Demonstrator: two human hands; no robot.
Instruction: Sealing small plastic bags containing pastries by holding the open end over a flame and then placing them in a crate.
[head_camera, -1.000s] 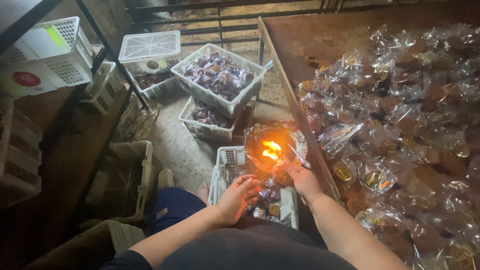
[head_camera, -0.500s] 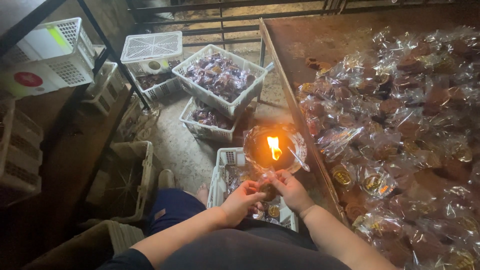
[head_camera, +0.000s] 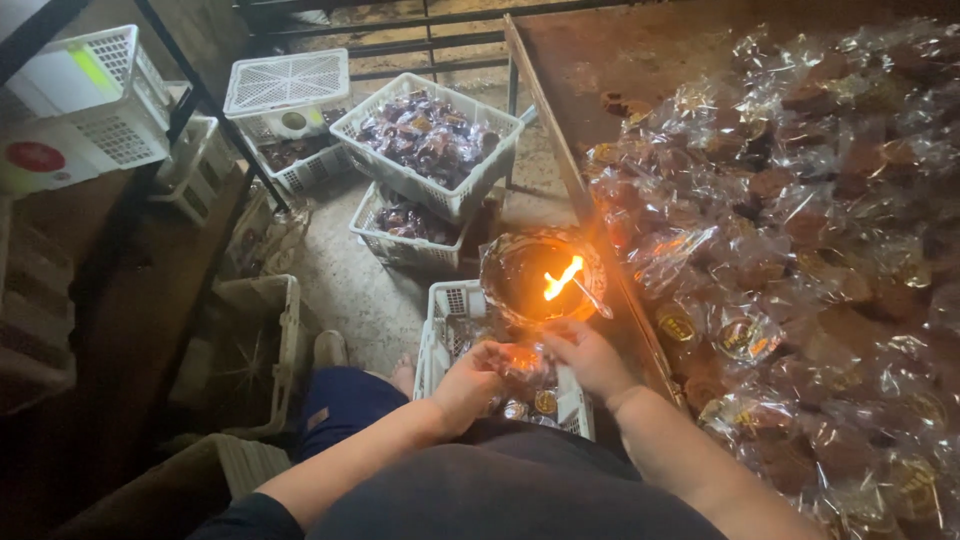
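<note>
Head view: the left hand (head_camera: 468, 385) and right hand (head_camera: 590, 358) together pinch a small clear plastic-wrapped packet (head_camera: 522, 362) over the near white slotted crate (head_camera: 440, 335), just below the open flame (head_camera: 562, 280) in a round dark metal bowl (head_camera: 510, 270). Held too near, the film could scorch or fingers burn; the wrapped packets heaped on the rusty brown table (head_camera: 640, 60), right, could catch.

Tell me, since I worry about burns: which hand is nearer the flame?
Right. The right hand sits just below the flame in its bowl; the left hand is lower and further left, both pinching a clear packet.
</note>
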